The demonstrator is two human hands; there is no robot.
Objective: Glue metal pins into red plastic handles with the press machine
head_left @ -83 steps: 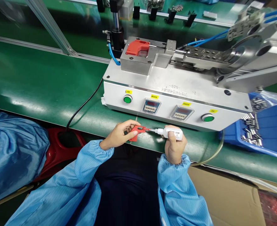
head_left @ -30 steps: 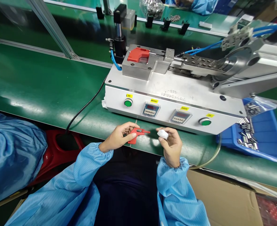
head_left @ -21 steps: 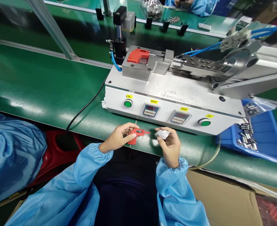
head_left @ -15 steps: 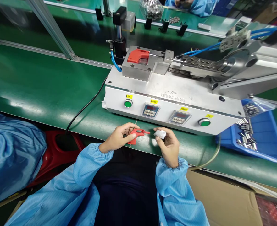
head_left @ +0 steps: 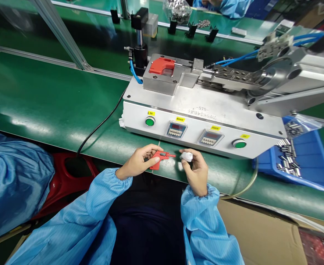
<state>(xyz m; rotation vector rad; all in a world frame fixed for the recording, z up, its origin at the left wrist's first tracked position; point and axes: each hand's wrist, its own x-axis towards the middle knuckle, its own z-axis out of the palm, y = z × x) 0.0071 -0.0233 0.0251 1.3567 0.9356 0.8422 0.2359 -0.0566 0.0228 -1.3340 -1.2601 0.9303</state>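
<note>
My left hand [head_left: 138, 161] is closed on a small red plastic part [head_left: 160, 157], holding it level just above the front edge of the green belt [head_left: 54, 106]. The part's thin tip points right. My right hand [head_left: 195, 171] pinches a small white wad [head_left: 186, 156], perhaps cloth or tissue, a little to the right of that tip. The wad and the tip are close but apart.
Behind my hands stands a silver machine [head_left: 203, 110] with two green buttons and two displays; a second red part [head_left: 162, 65] sits in its fixture. A blue tray [head_left: 313, 165] of metal pins lies at right. A cardboard box [head_left: 266, 232] is below; a black cable [head_left: 101, 123] runs left.
Earlier my right hand held a white nozzle bottle to the red part's tip. It now holds the white wad and has drifted left toward the tip. My left hand stays still.
</note>
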